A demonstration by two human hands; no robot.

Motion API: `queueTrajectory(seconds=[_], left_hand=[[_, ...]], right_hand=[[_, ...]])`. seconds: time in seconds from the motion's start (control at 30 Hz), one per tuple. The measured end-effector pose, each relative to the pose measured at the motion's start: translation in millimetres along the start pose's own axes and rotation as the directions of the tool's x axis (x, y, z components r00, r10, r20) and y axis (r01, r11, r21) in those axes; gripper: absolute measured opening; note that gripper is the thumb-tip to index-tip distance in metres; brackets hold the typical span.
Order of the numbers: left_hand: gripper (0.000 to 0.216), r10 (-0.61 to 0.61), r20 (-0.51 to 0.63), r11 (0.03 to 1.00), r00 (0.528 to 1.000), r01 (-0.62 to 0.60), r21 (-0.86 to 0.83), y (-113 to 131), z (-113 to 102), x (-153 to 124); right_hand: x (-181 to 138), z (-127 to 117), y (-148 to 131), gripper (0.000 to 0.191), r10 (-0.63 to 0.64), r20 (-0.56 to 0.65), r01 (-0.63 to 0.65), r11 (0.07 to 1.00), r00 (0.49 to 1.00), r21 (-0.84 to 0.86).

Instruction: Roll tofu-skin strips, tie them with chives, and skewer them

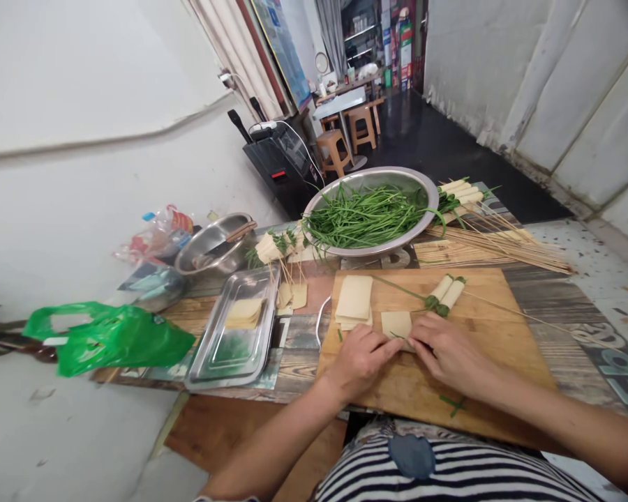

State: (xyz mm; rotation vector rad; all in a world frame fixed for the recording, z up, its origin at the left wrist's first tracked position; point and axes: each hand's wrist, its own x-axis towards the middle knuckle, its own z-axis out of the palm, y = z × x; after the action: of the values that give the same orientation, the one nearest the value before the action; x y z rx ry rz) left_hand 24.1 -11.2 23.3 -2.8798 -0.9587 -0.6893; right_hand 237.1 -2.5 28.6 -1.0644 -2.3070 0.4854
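Note:
A small pale-yellow tofu sheet lies on the wooden cutting board. My left hand and my right hand meet at its near edge, fingers closed on it, with a bit of green showing at the fold. What lies under my fingertips is hidden. Left of the sheet is a stack of tofu sheets. Beyond my right hand, finished rolls with green ends sit on a thin skewer. Scraps of chive lie on the board near me.
Behind the board stands a large metal bowl of chives. Bamboo skewers and skewered rolls are at its right, more rolls at its left. A metal tray, a steel bowl and a green plastic bag occupy the left side.

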Motion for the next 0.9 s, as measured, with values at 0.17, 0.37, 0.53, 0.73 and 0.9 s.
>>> queueTrajectory(seconds=[0.17, 0.37, 0.53, 0.73, 0.9], left_hand=[[0.027, -0.007, 0.024, 1.000, 1.000, 0.007, 0.030, 5.7, -7.4, 0.1], [0.018, -0.065, 0.004, 0.996, 0.998, 0.065, -0.053, 8.7, -4.2, 2.8], [0.015, -0.144, -0.065, 0.989, 0.987, 0.141, -0.040, 9.1, 0.7, 4.3], [0.014, -0.175, -0.006, 0.985, 0.985, 0.175, -0.009, 11.7, 1.7, 4.8], [0.017, -0.194, 0.019, 0.980, 0.981, 0.195, -0.031, 13.8, -0.3, 8.9]], right_hand=[[3.5, -0.8, -1.8, 0.025, 0.043, 0.019, -0.043, 0.999, 0.999, 0.021], [-0.5, 2.0, -0.4, 0.022, 0.110, -0.018, -0.108, 0.989, 0.994, 0.099], [-4.1, 3.4, 2.6, 0.015, 0.121, -0.007, -0.119, 0.984, 0.993, 0.129], [-5.9, 2.6, -0.7, 0.029, -0.047, 0.025, 0.050, 0.993, 0.999, -0.110], [-8.5, 2.2, -6.4, 0.022, -0.141, 0.041, 0.146, 0.917, 0.989, -0.372]])
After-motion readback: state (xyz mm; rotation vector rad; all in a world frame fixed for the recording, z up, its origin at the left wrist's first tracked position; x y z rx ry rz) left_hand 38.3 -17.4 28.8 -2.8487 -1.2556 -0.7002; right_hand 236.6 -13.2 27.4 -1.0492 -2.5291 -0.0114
